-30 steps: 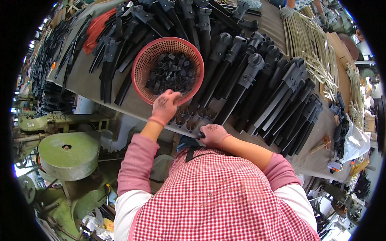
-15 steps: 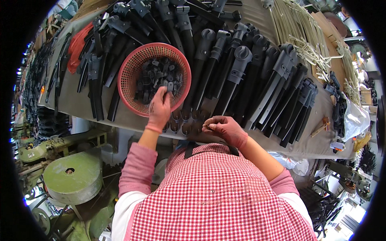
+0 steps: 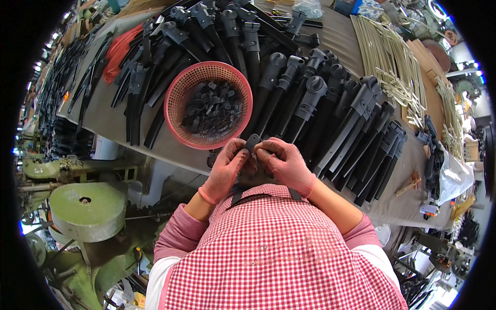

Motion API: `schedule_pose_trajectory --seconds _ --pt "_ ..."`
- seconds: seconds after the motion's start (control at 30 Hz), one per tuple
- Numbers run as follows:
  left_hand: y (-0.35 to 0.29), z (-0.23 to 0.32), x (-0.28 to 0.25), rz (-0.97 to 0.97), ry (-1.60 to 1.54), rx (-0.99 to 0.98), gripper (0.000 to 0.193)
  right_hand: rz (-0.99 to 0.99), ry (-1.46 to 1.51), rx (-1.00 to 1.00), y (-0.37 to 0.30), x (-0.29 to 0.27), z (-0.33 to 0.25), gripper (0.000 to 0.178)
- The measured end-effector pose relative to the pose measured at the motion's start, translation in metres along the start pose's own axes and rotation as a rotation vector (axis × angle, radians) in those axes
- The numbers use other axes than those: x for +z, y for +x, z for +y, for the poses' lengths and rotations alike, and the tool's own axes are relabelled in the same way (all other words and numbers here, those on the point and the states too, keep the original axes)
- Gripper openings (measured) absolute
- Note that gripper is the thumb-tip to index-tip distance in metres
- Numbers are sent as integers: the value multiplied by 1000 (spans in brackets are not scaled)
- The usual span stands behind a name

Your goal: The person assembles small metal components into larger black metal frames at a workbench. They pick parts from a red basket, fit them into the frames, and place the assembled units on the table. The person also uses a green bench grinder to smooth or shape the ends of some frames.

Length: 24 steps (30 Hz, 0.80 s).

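Observation:
Both my hands wear pinkish gloves with darkened fingers and meet at the table's near edge, in front of my checked apron. My left hand [image 3: 227,169] pinches a small flat black plastic piece [image 3: 252,141] with a rounded end pointing up. Against its other side, my right hand [image 3: 289,166] has thumb and fingers pressed together; whatever sits between them is too small and covered to name. Just beyond my hands stands a pink mesh basket [image 3: 172,125] with small black parts [image 3: 214,106] and a few springs inside.
Black tubes with grey clamp heads [image 3: 313,92] lie in rows on the covered table [image 3: 330,31], right of and behind the basket. Pale bent rods [image 3: 385,57] lie far right, near a white plastic bag [image 3: 457,178]. A green machine [image 3: 88,212] stands at lower left.
My left hand has come out of the basket with a black piece and moved right and nearer to me, meeting my right hand. The view has shifted slightly.

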<state>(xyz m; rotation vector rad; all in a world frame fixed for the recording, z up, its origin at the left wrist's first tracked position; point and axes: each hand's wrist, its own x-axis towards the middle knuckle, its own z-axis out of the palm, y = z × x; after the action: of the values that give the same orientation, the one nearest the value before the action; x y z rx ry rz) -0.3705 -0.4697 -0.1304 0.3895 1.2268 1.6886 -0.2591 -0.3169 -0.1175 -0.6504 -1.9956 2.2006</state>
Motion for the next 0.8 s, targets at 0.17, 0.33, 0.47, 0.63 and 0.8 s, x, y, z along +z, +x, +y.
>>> schedule_pose_trajectory --seconds 0.17,0.33,0.47,0.63,0.8 --pt "-7 -17 3 28 -25 14 13 -54 -16 100 2 -5 1 21" --pt "-15 -22 -9 -26 -11 -35 15 -103 144 301 8 -9 -3 18" --pt "-21 -33 -20 153 49 69 16 -89 27 205 15 19 15 19" --pt "-49 -61 -67 403 232 16 13 -282 -369 -50 48 34 41 22" --pt "-51 -92 -187 562 1424 -50 27 -229 -1112 -318 139 55 70 19"
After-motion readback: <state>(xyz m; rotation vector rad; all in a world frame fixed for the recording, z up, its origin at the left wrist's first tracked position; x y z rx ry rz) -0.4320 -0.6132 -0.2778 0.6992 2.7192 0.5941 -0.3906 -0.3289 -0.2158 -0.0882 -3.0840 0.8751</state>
